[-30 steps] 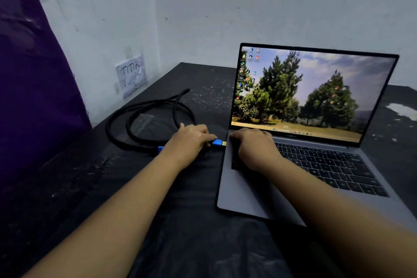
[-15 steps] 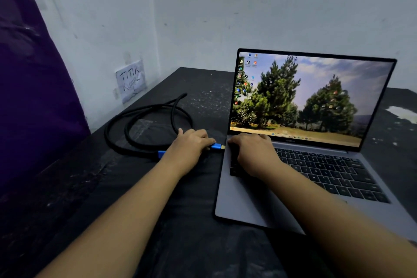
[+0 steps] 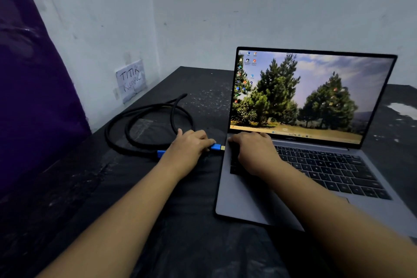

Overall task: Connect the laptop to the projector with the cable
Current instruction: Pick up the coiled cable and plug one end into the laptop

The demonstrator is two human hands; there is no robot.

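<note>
An open grey laptop [image 3: 246, 198] with a tree wallpaper on its screen sits on the black table [image 3: 67, 198]. A black cable [image 3: 117, 124] lies coiled to its left. My left hand [image 3: 188, 149] is closed around the cable's blue plug [image 3: 216, 147], whose gold metal tip sits right at the laptop's left edge; whether it is inside a port is unclear. My right hand [image 3: 252, 153] rests curled, palm down, on the left end of the keyboard, pressing on the laptop. The cable's other end points toward the back wall. No projector is visible.
A paper note [image 3: 130, 80] with handwriting is taped to the white wall at the left. A purple cloth [image 3: 29, 97] hangs at the far left. A white scrap [image 3: 404, 109] lies on the table at the right. The table's cover is wrinkled black plastic.
My hands and the plug hold nearly the same pose. The gold tip stays at the laptop's left edge. My head has tilted slightly, shifting the scene lower in view.
</note>
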